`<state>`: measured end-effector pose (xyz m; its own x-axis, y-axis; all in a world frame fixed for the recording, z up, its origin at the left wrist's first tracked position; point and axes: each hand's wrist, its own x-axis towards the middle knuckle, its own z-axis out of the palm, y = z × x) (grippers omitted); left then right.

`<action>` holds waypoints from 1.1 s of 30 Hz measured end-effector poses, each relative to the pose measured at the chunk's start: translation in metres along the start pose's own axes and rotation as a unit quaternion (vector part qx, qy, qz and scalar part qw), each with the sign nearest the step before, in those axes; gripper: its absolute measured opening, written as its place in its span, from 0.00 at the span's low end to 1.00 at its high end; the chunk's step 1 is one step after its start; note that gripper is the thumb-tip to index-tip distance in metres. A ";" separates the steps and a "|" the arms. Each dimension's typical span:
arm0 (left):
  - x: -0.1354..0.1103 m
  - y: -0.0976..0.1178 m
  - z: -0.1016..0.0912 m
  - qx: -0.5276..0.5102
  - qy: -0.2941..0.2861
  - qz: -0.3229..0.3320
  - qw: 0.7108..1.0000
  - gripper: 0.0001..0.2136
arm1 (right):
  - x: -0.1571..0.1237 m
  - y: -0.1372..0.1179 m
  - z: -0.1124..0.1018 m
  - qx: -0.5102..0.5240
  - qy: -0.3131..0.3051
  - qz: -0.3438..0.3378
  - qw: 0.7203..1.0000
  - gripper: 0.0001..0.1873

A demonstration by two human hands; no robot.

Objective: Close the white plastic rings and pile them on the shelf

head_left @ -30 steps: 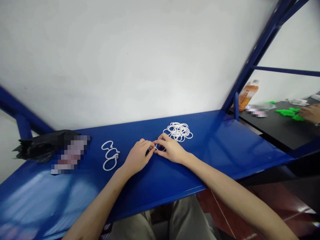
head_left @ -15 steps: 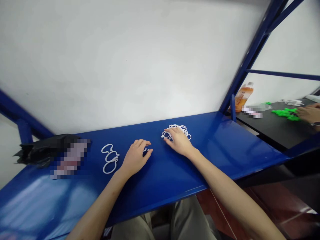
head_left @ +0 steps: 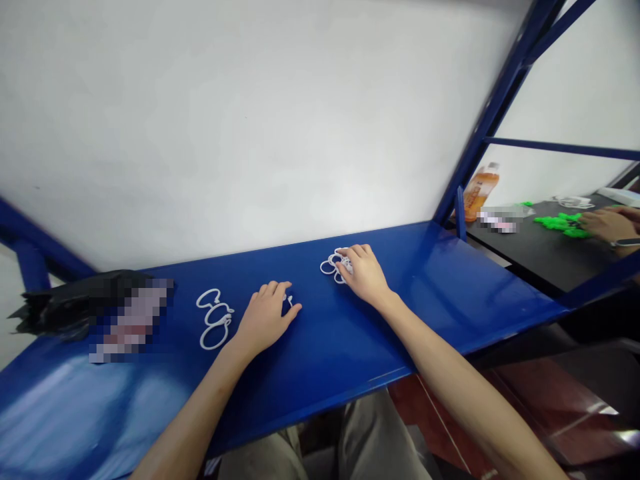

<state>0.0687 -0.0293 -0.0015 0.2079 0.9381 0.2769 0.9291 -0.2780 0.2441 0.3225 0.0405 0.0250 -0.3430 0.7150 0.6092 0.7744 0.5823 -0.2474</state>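
Note:
My right hand (head_left: 367,270) rests over the right side of a pile of white plastic curtain rings (head_left: 327,267). Its thumb and fingers are apart, touching the pile, and part of the pile is hidden under the palm. My left hand (head_left: 265,313) is low over the blue table (head_left: 320,360), fingers curved and thumb apart. In the gap between its thumb and index finger show the small ends of a white ring (head_left: 290,301), otherwise covered by the hand. Left of that hand, three white rings (head_left: 215,335) lie in an overlapping column.
A black plastic bag (head_left: 60,307) and a blurred packet (head_left: 135,317) lie at the left. A blue metal frame (head_left: 480,133) rises at the right. Beyond it, a black table (head_left: 520,250) bears an orange bottle (head_left: 481,193), green pieces (head_left: 560,224) and another person's hands (head_left: 607,223).
My right hand has shifted to the right side of the ring pile, so rings on its left show more. My left hand stays over its ring. The view has turned slightly.

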 end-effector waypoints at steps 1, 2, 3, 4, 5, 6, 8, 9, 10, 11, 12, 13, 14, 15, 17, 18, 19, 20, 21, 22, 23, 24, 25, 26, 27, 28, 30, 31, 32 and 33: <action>0.000 0.000 0.000 -0.006 -0.002 0.001 1.000 0.21 | 0.000 -0.005 0.000 0.016 -0.001 -0.017 1.000 0.13; 0.001 0.001 -0.001 -0.011 -0.002 0.005 1.000 0.19 | -0.001 -0.011 0.001 0.034 -0.007 -0.036 0.999 0.13; 0.001 0.001 -0.001 -0.015 0.000 0.012 1.000 0.17 | -0.002 -0.017 0.002 0.052 -0.018 -0.056 0.997 0.12; 0.001 0.001 -0.002 -0.019 0.003 0.022 1.000 0.16 | -0.003 -0.023 0.003 0.067 -0.036 -0.076 0.994 0.12; 0.001 0.002 -0.002 -0.023 0.006 0.033 0.999 0.14 | -0.005 -0.029 0.005 0.080 -0.061 -0.094 0.990 0.11; 0.001 0.002 -0.002 -0.027 0.008 0.045 0.999 0.14 | -0.006 -0.034 0.007 0.092 -0.093 -0.112 0.985 0.11; 0.001 0.001 -0.001 -0.034 0.011 0.064 0.997 0.13 | -0.010 -0.042 0.010 0.113 -0.164 -0.135 0.971 0.10; 0.001 0.001 0.000 -0.039 0.012 0.071 0.997 0.12 | -0.011 -0.044 0.011 0.120 -0.194 -0.141 0.963 0.10; 0.002 0.000 0.000 -0.043 0.014 0.075 0.996 0.12 | -0.013 -0.046 0.012 0.123 -0.216 -0.143 0.958 0.10; 0.002 -0.001 0.001 -0.047 0.015 0.080 0.996 0.12 | -0.014 -0.047 0.013 0.123 -0.228 -0.142 0.955 0.09; 0.002 -0.001 0.002 -0.051 0.014 0.083 0.995 0.12 | -0.014 -0.047 0.014 0.122 -0.233 -0.140 0.955 0.09; 0.002 -0.001 0.002 -0.054 0.014 0.086 0.995 0.11 | -0.015 -0.047 0.014 0.121 -0.234 -0.137 0.955 0.09; 0.002 -0.001 0.002 -0.057 0.013 0.090 0.994 0.11 | -0.015 -0.047 0.014 0.122 -0.232 -0.135 0.955 0.09; 0.002 -0.001 0.002 -0.058 0.011 0.093 0.994 0.11 | -0.015 -0.047 0.014 0.126 -0.231 -0.133 0.956 0.10; 0.002 0.000 0.000 -0.059 0.009 0.100 0.993 0.11 | -0.014 -0.046 0.014 0.133 -0.230 -0.130 0.955 0.10; 0.002 0.001 -0.001 -0.059 0.008 0.101 0.993 0.12 | -0.014 -0.046 0.014 0.135 -0.230 -0.129 0.955 0.09; 0.002 0.002 -0.001 -0.058 0.006 0.102 0.993 0.12 | -0.014 -0.046 0.014 0.137 -0.229 -0.128 0.955 0.09; 0.002 0.002 -0.002 -0.056 0.002 0.101 0.993 0.11 | -0.014 -0.045 0.014 0.139 -0.229 -0.128 0.955 0.09; 0.002 0.003 -0.003 -0.054 -0.002 0.101 0.993 0.11 | -0.015 -0.045 0.015 0.140 -0.229 -0.128 0.955 0.09; 0.002 0.003 -0.003 -0.050 -0.005 0.100 0.994 0.11 | -0.015 -0.045 0.015 0.141 -0.228 -0.127 0.955 0.09; 0.002 0.003 -0.004 -0.047 -0.008 0.101 0.994 0.10 | -0.015 -0.045 0.015 0.141 -0.228 -0.127 0.955 0.09; 0.002 0.003 -0.004 -0.044 -0.010 0.102 0.994 0.10 | -0.015 -0.045 0.015 0.141 -0.228 -0.126 0.955 0.09; 0.002 0.003 -0.004 -0.042 -0.010 0.103 0.994 0.10 | -0.015 -0.045 0.015 0.141 -0.228 -0.125 0.955 0.09; 0.002 0.003 -0.005 -0.041 -0.009 0.104 0.994 0.10 | -0.015 -0.045 0.015 0.140 -0.229 -0.125 0.955 0.09; 0.002 0.003 -0.005 -0.042 -0.007 0.104 0.994 0.10 | -0.014 -0.046 0.015 0.138 -0.230 -0.125 0.955 0.09; 0.002 0.003 -0.005 -0.045 -0.006 0.102 0.994 0.10 | -0.014 -0.046 0.015 0.137 -0.231 -0.124 0.955 0.09; 0.002 0.003 -0.005 -0.054 -0.006 0.093 0.994 0.10 | -0.014 -0.046 0.015 0.138 -0.235 -0.123 0.954 0.09; 0.002 0.002 -0.005 -0.060 -0.006 0.089 0.994 0.10 | -0.014 -0.046 0.015 0.139 -0.236 -0.123 0.954 0.09; 0.002 0.002 -0.005 -0.066 -0.006 0.085 0.994 0.10 | -0.014 -0.046 0.015 0.139 -0.238 -0.122 0.954 0.09; 0.002 0.002 -0.005 -0.073 -0.005 0.083 0.994 0.10 | -0.014 -0.046 0.015 0.138 -0.240 -0.121 0.953 0.09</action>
<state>0.0691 -0.0291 0.0036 0.3575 0.8791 0.3153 0.8283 -0.4544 0.3278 0.2837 0.0097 0.0170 -0.7483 0.6033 0.2760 0.4948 0.7846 -0.3734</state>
